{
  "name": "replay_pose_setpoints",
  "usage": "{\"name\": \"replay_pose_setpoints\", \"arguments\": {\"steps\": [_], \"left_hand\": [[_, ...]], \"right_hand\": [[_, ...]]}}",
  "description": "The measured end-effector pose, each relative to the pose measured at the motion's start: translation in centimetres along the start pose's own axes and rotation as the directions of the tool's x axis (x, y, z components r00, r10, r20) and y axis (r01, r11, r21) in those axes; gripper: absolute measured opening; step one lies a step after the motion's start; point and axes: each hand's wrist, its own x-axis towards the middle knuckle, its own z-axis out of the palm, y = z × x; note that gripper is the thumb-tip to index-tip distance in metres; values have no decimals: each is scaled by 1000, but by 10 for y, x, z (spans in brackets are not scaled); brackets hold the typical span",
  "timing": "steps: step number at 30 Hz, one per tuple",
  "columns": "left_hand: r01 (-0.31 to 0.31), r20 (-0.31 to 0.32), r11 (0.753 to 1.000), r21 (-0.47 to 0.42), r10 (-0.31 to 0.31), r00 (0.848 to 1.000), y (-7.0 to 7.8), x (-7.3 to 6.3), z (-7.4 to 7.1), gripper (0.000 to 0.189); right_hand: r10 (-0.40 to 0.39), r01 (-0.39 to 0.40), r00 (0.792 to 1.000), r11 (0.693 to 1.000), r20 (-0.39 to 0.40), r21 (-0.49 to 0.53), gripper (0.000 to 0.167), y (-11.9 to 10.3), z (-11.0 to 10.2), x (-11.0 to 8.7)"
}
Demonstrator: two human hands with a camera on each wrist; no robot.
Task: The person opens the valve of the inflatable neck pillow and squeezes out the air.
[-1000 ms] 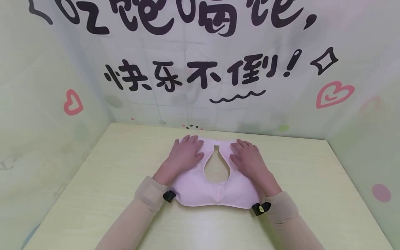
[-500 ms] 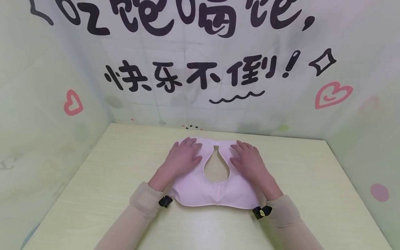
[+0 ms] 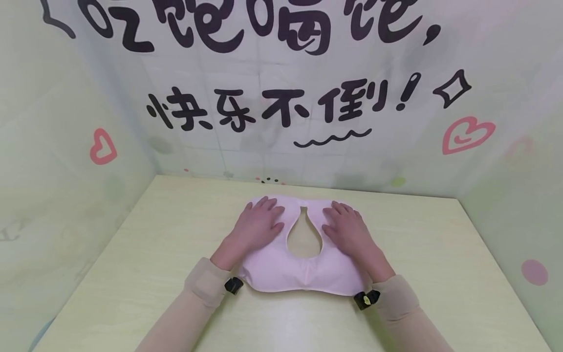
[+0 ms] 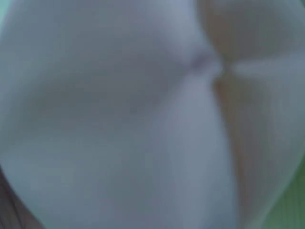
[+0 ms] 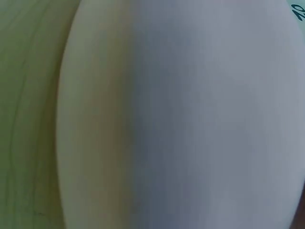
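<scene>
A pale pink garment, which looks like a seamless bra (image 3: pixel 303 275), lies flat mid-table. It has a teardrop-shaped gap in its middle and a short seam at the centre of its near edge. On its upper left part rests my left hand (image 3: pixel 258 224), fingers spread and pointing away from me. My right hand (image 3: pixel 349 229) rests likewise on the upper right part, with its fingertips close to the gap. Blurred pink cloth (image 4: pixel 95 124) fills most of the left wrist view. In the right wrist view the fabric (image 5: pixel 214 119) is also very close, and the fingers are hidden.
The pale wooden table (image 3: pixel 136 264) spreads around the garment. A printed back wall (image 3: pixel 246 156) with black lettering stands behind it, and side walls (image 3: pixel 514 205) with hearts and dots close in both sides. Each wrist wears a small black device (image 3: pixel 233 285).
My left hand and wrist have shifted slightly left and towards me, still on the bra. The right hand has barely moved. The bra lies almost as before.
</scene>
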Motion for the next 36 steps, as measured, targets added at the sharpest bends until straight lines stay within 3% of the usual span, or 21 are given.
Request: {"name": "replay_pose_setpoints", "arguments": {"steps": [17, 25, 36], "left_hand": [[-11, -17, 1000, 9, 11, 1000, 1, 2, -2, 43], [-18, -41, 999, 37, 19, 999, 2, 0, -9, 45], [-30, -70, 999, 34, 33, 997, 5, -17, -15, 44]], "right_hand": [[6, -6, 1000, 1000, -2, -5, 47, 4, 3, 1], [3, -3, 999, 1000, -40, 12, 44, 2, -4, -1], [-7, 9, 998, 999, -61, 36, 44, -9, -14, -11]]}}
